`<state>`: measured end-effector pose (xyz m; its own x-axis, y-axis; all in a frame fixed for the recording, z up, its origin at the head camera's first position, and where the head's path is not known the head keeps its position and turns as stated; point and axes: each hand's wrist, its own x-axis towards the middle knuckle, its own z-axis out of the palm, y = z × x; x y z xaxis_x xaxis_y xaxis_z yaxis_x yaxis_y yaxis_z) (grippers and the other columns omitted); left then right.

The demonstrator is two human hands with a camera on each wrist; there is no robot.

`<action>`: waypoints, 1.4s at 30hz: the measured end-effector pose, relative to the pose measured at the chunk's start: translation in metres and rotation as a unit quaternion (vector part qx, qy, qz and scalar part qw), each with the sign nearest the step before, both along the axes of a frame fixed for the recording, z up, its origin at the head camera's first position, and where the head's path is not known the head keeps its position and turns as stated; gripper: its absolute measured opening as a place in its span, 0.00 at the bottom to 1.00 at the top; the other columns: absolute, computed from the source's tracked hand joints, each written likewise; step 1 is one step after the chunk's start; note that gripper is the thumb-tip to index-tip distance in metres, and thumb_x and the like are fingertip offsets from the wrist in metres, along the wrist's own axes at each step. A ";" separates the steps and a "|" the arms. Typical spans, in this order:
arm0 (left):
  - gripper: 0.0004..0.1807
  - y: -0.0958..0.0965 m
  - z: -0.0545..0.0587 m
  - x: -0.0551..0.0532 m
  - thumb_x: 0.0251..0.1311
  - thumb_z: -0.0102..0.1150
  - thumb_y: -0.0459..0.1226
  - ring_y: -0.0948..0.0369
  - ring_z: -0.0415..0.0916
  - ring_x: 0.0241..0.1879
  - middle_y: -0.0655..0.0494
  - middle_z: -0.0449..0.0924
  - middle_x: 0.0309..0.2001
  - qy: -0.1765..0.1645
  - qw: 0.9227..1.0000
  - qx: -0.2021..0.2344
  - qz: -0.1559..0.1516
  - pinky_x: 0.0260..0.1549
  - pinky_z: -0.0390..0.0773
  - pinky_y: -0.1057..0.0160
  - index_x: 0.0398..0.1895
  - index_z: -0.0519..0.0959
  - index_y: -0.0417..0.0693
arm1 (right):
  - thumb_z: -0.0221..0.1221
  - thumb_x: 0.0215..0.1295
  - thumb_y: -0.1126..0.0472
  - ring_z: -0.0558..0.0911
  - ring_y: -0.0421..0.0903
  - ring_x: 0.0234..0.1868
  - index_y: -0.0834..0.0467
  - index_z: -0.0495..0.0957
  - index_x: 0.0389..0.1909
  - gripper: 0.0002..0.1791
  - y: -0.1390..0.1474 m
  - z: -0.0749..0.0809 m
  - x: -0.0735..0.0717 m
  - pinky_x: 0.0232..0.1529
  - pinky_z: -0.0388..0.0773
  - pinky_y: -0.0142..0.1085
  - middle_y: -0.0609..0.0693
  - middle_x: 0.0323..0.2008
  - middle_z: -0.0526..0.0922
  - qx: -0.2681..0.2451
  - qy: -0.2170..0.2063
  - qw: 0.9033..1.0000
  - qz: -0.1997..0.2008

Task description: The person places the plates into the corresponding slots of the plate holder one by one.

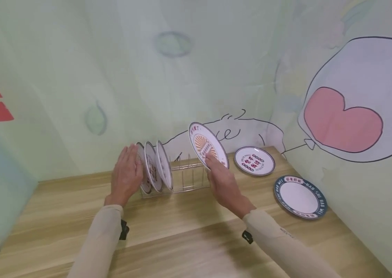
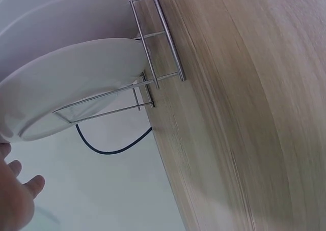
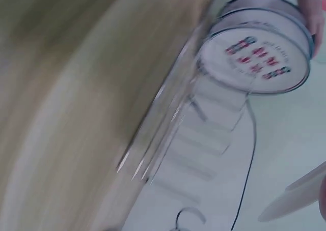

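Three white plates [image 1: 164, 166] stand on edge at the left end of a wire dish rack [image 1: 188, 189]. My left hand [image 1: 126, 173] rests against the outer side of the leftmost one, fingers extended; in the left wrist view its fingertips [image 2: 34, 185] are right at the plate's rim. My right hand [image 1: 225, 187] pinches a white plate [image 1: 203, 139] with an orange sunburst print, thumb on its printed face. That plate is tilted above the rack's right end. In the right wrist view only a blurred edge of the held plate [image 3: 298, 195] shows.
Right of the rack lies a white plate [image 1: 254, 161] with red lettering. Nearer on the right lies a plate with a dark blue rim [image 1: 300, 197]. Behind the wooden table [image 1: 168, 231] hangs a pale printed curtain [image 1: 119, 77], which also runs along the right side.
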<state>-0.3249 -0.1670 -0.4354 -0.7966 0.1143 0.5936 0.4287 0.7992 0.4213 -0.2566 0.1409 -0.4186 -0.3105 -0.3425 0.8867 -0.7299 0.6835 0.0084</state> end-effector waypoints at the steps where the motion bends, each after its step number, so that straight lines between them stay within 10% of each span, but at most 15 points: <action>1: 0.28 0.000 -0.001 0.001 0.74 0.40 0.35 0.37 0.53 0.75 0.35 0.59 0.75 -0.002 1.000 0.000 0.000 0.73 0.55 0.37 0.75 0.59 0.38 | 0.54 0.70 0.69 0.82 0.61 0.58 0.72 0.77 0.54 0.15 -0.010 0.002 -0.003 0.61 0.79 0.48 0.67 0.56 0.82 -0.013 -0.007 1.000 0.009; 16: 0.28 0.003 -0.005 0.002 0.71 0.43 0.33 0.37 0.55 0.74 0.35 0.61 0.74 0.016 1.000 -0.014 0.007 0.74 0.56 0.39 0.73 0.61 0.36 | 0.44 0.77 0.64 0.89 0.54 0.46 0.66 0.72 0.65 0.21 -0.125 0.009 -0.023 0.43 0.88 0.41 0.65 0.49 0.86 -0.201 -0.192 0.960 0.041; 21: 0.29 0.004 -0.005 0.001 0.70 0.44 0.34 0.38 0.56 0.74 0.35 0.61 0.74 0.025 1.000 -0.018 0.001 0.74 0.56 0.40 0.73 0.61 0.34 | 0.44 0.77 0.63 0.80 0.44 0.21 0.65 0.79 0.42 0.15 -0.131 0.002 -0.030 0.22 0.78 0.27 0.53 0.20 0.77 -0.246 -0.242 0.938 0.023; 25: 0.28 0.005 -0.004 0.000 0.71 0.43 0.35 0.38 0.55 0.75 0.35 0.60 0.74 0.020 1.000 -0.021 -0.002 0.74 0.56 0.39 0.73 0.60 0.34 | 0.46 0.77 0.62 0.62 0.37 0.17 0.63 0.72 0.27 0.17 -0.130 -0.009 -0.035 0.16 0.60 0.25 0.44 0.17 0.62 -0.268 -0.284 0.921 0.006; 42: 0.28 0.000 -0.002 0.003 0.74 0.42 0.38 0.40 0.57 0.74 0.37 0.60 0.75 0.030 0.999 -0.016 0.006 0.73 0.58 0.41 0.74 0.60 0.35 | 0.47 0.77 0.59 0.63 0.38 0.20 0.61 0.74 0.31 0.15 -0.130 -0.046 -0.042 0.20 0.63 0.28 0.44 0.17 0.64 -0.242 -0.325 0.914 -0.018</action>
